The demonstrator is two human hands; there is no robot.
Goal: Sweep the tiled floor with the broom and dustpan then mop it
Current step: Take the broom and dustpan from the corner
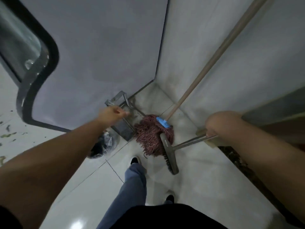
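Right hand (212, 124) grips broom (170, 154) handle at mid-right; left hand (112, 114), curled, meets dustpan (123, 128) handle, centre.

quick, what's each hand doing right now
Left hand: reaching at the dustpan handle; grip too blurred to tell.
Right hand: curled round the broom handle, holding it.

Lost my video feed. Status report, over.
Right hand grips broom handle; left hand at dustpan, grip blurred. Mop leans in corner, head against broom head.
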